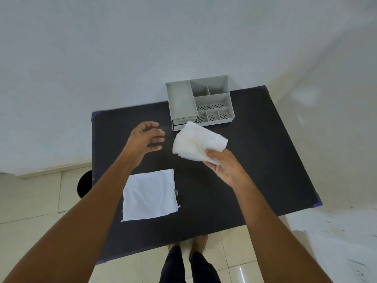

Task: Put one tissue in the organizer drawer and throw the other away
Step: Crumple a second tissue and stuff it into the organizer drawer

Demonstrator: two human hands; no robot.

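On the black worktop, a flat white tissue lies near the grey plastic organizer. Before the organizer, right hand pinches a crumpled white tissue; left hand hovers spread, empty.

A black table stands against a pale blue-white wall — cream floor tiles below, glossy in places.

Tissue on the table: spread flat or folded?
Spread flat: the tissue lies as one open square sheet on the table, untouched by either hand.
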